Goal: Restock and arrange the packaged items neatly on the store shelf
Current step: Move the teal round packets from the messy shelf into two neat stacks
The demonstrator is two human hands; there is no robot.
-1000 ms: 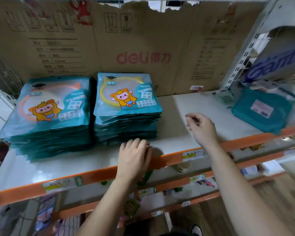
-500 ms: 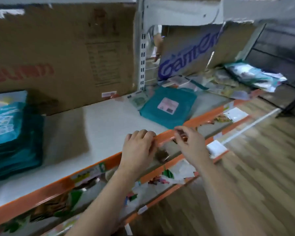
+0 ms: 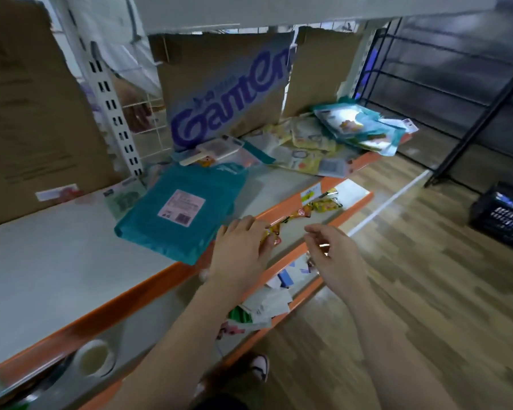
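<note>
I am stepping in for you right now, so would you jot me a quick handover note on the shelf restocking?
Left hand: open, resting on the shelf's orange front edge, fingertips at small yellow packets.
Right hand: loosely curled in the air, nothing visible in it.
Teal pack: face down, askew, overhanging the edge.
Loose packs: jumbled heap at the shelf's right end.
Done: nothing tidy in view. Left: straighten the teal pack, stack the heap.
</note>
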